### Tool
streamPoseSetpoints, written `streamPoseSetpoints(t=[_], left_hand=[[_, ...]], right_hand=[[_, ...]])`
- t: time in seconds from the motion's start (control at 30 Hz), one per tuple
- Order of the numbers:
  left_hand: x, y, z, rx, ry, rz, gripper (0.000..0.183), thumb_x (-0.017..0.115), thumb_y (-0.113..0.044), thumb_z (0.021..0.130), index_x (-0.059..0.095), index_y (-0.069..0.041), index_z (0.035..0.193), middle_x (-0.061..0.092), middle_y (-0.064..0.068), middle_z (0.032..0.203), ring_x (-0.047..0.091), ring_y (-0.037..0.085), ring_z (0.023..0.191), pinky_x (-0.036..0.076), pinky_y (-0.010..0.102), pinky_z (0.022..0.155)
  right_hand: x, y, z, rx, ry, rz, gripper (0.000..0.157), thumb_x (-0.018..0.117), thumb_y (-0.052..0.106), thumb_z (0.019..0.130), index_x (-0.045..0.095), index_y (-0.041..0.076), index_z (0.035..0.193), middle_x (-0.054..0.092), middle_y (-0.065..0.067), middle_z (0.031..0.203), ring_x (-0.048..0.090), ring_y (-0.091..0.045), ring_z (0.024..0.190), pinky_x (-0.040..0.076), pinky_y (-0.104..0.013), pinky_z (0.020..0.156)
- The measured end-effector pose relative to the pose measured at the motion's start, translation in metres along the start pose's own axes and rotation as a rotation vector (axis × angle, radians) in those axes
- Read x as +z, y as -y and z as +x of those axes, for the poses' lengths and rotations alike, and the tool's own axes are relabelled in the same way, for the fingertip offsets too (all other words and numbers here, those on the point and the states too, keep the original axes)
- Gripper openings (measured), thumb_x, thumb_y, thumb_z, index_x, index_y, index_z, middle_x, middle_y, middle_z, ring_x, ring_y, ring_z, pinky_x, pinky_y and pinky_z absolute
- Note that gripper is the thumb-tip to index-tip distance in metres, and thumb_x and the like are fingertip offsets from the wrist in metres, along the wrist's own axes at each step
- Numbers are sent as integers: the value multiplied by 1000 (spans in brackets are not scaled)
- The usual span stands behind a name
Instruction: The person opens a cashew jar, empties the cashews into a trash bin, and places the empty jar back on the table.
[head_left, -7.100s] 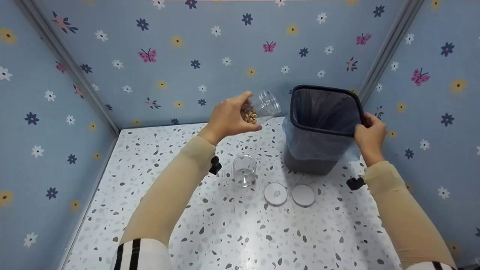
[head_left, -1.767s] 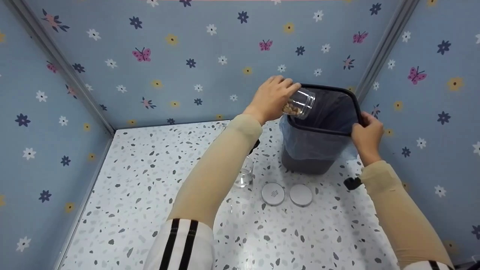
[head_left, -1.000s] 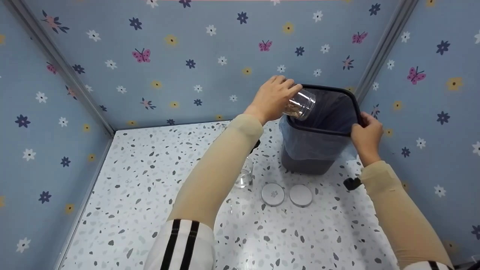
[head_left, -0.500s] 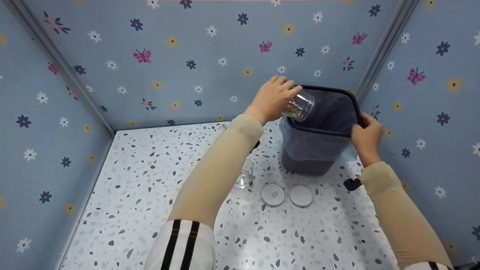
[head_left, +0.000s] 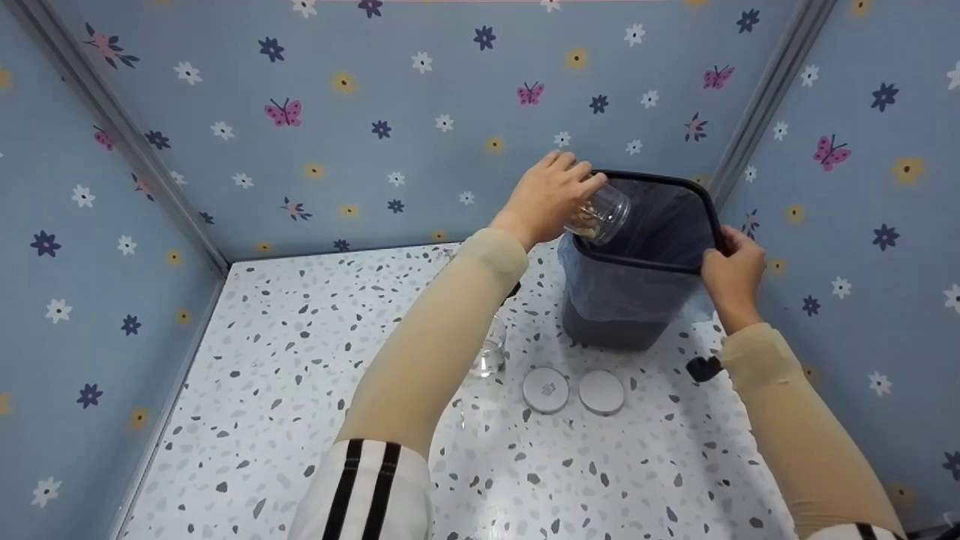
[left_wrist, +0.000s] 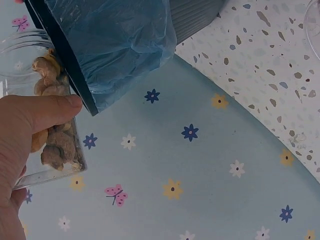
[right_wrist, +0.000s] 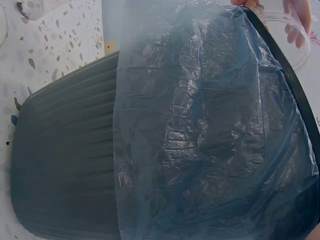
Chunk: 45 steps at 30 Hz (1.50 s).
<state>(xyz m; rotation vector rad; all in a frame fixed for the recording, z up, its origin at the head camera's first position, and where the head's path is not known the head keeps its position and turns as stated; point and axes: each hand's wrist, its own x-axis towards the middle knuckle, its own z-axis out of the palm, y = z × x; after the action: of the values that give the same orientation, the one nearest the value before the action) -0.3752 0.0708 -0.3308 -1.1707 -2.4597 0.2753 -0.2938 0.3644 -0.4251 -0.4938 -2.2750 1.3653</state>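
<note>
My left hand (head_left: 546, 196) grips a clear jar (head_left: 611, 208) from behind. It is tipped on its side, mouth toward the bin's inside, at the bin's left rim. In the left wrist view, the thumb presses across the jar, and brown knobbly dried pieces (left_wrist: 57, 145) lie along its lower side. The grey trash can (head_left: 616, 331) has a black rim and a bluish plastic liner (right_wrist: 190, 125) folded down outside. My right hand (head_left: 736, 279) holds the bin's right rim, thumb in front; its fingertips are partly hidden behind the rim.
On the speckled white tabletop (head_left: 277, 360), a second clear jar (head_left: 489, 358) stands partly hidden behind my left forearm. Two round white lids, a printed lid (head_left: 546, 390) and a plain lid (head_left: 601, 392), lie before the bin. Flower-patterned panels (head_left: 420, 97) enclose the back and sides.
From left of the bin, my left hand has brought the jar rightward to the bin's rim and turned it over. Over the last second it tips slightly more downward. My right hand stays on the rim.
</note>
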Motion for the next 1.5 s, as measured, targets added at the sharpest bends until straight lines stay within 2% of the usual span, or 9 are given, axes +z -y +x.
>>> streamPoseSetpoints(t=[0.13, 0.4, 0.63, 1.03, 1.33, 1.5], left_hand=[[0, 1, 0, -1, 2, -12, 60, 71, -9, 101, 51, -17, 157, 60, 10, 150, 53, 34, 143, 37, 46, 130], [-1, 2, 0, -4, 4, -15, 60, 66, -7, 103, 50, -17, 159, 60, 9, 152, 53, 34, 145, 36, 46, 131], [-2, 2, -1, -2, -5, -4, 63, 73, -12, 100, 51, -18, 158, 60, 9, 152, 54, 34, 145, 37, 46, 130], [-2, 3, 0, 15, -3, 13, 66, 76, -12, 97, 50, -17, 157, 60, 9, 153, 53, 34, 145, 37, 47, 130], [-2, 2, 3, 33, -30, 26, 62, 77, -13, 98, 53, -18, 155, 61, 9, 150, 53, 34, 146, 37, 47, 131], [-2, 2, 3, 50, -16, 42, 61, 74, -13, 101, 51, -18, 158, 60, 10, 153, 51, 35, 149, 35, 48, 132]], right_hand=[[1, 0, 0, -11, -9, -6, 56, 46, 3, 102, 54, 0, 157, 64, -22, 151, 61, -32, 137, 50, -39, 115], [1, 1, -1, -14, -15, -6, 56, 46, 3, 102, 54, -1, 157, 64, -22, 151, 61, -32, 137, 50, -39, 115], [1, 0, -2, -26, -18, -8, 56, 46, 2, 102, 55, -1, 156, 65, -23, 150, 62, -32, 136, 50, -40, 115], [1, 0, 0, -5, -8, -6, 56, 45, 3, 102, 54, 0, 158, 63, -21, 153, 61, -31, 140, 49, -41, 118], [1, -1, 1, -13, -13, 3, 55, 46, 3, 102, 55, -1, 157, 63, -22, 152, 61, -31, 139, 49, -41, 119], [1, -1, 1, -5, -2, 10, 56, 45, 4, 103, 52, -1, 159, 61, -22, 155, 58, -31, 143, 47, -42, 122]])
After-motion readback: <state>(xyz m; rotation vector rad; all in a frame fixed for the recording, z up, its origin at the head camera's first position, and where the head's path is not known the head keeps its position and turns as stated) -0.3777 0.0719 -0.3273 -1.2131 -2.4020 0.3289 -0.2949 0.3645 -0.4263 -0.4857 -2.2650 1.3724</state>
